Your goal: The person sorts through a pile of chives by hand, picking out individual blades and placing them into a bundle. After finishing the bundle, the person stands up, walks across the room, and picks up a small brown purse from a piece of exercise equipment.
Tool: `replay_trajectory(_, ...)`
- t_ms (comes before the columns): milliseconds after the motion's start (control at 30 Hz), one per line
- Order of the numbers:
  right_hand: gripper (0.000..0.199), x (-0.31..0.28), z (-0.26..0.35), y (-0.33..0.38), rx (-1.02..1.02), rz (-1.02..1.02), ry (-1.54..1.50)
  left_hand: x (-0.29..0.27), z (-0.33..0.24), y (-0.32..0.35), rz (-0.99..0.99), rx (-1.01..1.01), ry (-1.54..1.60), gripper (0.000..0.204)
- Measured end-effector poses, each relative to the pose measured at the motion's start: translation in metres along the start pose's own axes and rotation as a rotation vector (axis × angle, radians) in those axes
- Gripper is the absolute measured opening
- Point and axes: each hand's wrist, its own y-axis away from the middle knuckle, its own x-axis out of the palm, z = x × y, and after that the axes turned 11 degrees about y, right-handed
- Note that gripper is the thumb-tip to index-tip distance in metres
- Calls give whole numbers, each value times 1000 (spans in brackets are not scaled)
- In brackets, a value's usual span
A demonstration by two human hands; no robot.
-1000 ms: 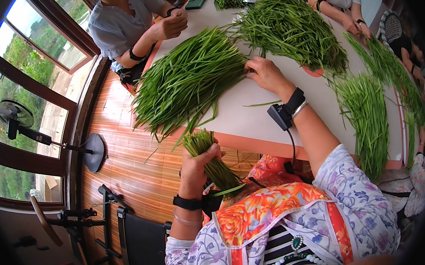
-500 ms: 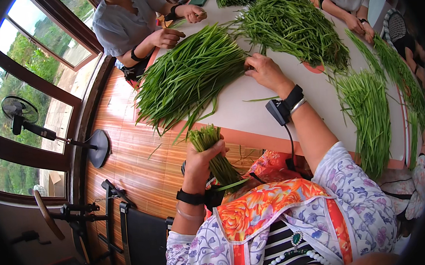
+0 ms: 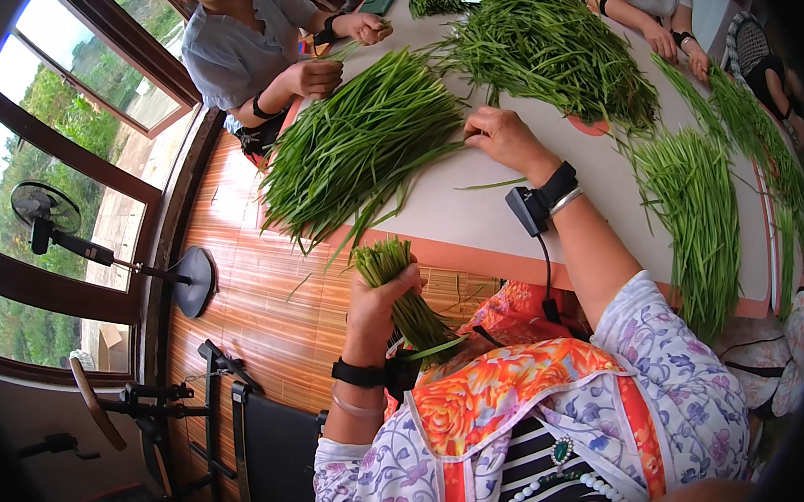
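Note:
My left hand [image 3: 375, 307] is wrapped round an upright bundle of green garlic chives [image 3: 385, 260], just off the table's near edge. The cut ends stick up above my fist and the leaves hang down toward my lap. Over the table, my right hand [image 3: 508, 143] pinches the end of a chive stalk [image 3: 442, 152] that trails into the big chive heap [image 3: 357, 147] on the left. One loose chive leaf [image 3: 493, 185] lies on the tabletop below that hand.
A second chive heap [image 3: 551, 54] covers the far middle of the table [image 3: 475, 232]. A neat row of chives [image 3: 694, 221] lies at the right. Two people work opposite: one's hand [image 3: 315, 78] is by the left heap, another's hand [image 3: 661, 42] at the far right. A fan [image 3: 194, 279] stands left.
My right fingers have closed on a stalk at the left heap's edge and hold it slightly away from the heap. My left hand keeps its bundle. The person at far left lifts a thin stalk.

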Motion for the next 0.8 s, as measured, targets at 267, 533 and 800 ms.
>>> replay_trajectory(267, 7, -21, 21, 18, 108, -3, -376, 7, -17, 3, -27, 71, -137, 9)
replay_trajectory(533, 13, -29, 86, 28, -250, 380, -487, 32, -32, 2, 57, 282, -365, 26)
replay_trajectory(800, 15, -23, 97, 28, -388, 353, -562, 32, -12, -6, 99, 80, -250, 14)
